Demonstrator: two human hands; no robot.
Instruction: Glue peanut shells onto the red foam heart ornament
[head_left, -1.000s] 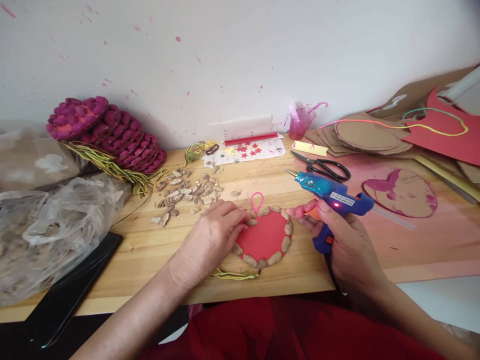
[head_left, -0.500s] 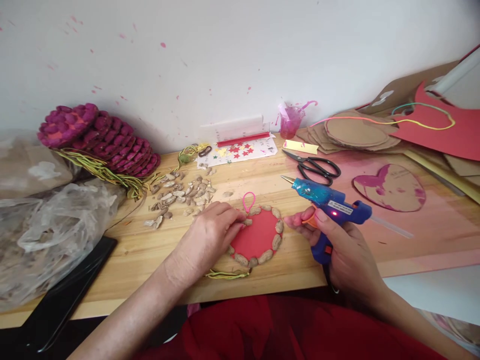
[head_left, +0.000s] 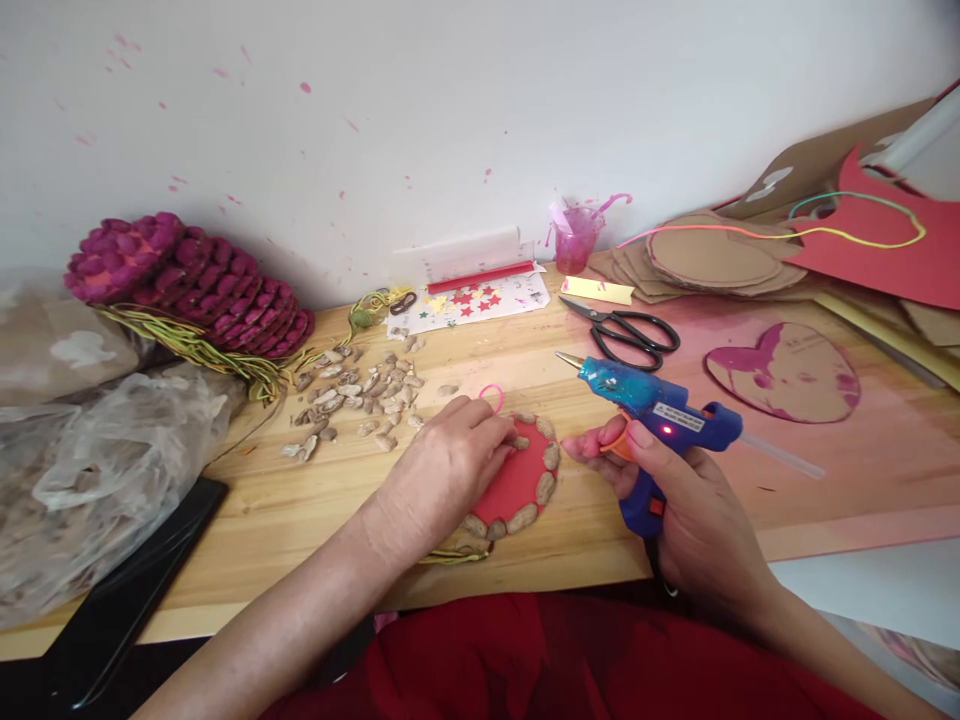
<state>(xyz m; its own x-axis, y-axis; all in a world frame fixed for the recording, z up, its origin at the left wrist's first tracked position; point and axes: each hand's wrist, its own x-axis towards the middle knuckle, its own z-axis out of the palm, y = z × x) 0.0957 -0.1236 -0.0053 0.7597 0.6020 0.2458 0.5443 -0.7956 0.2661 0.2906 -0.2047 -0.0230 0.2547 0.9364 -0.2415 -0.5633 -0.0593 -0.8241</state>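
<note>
A red disc (head_left: 510, 485) lies on the table, its rim lined with peanut shells (head_left: 546, 488). Over the disc's upper left, my left hand (head_left: 454, 450) pinches a peanut shell (head_left: 520, 442) at its fingertips; the hand covers the disc's left side. A pink loop (head_left: 491, 396) sticks out at the top, and green-yellow cords (head_left: 457, 553) lie at the bottom. To the right of the disc, my right hand (head_left: 694, 510) grips a blue hot glue gun (head_left: 637, 395), fingers around its handle and orange trigger. The nozzle points left, and a red light glows on the body.
Loose peanut shells (head_left: 367, 390) are spread left of the disc. Black-handled scissors (head_left: 630, 335) lie behind the glue gun. Farther right are a cardboard heart (head_left: 784, 372) and cardboard ovals (head_left: 712, 258). Purple shell-covered discs (head_left: 202, 280) and a plastic bag (head_left: 127, 440) stand left.
My left hand has moved right over the disc with the peanut shell, now hiding part of the pink loop. My right hand keeps the glue gun in nearly the same place.
</note>
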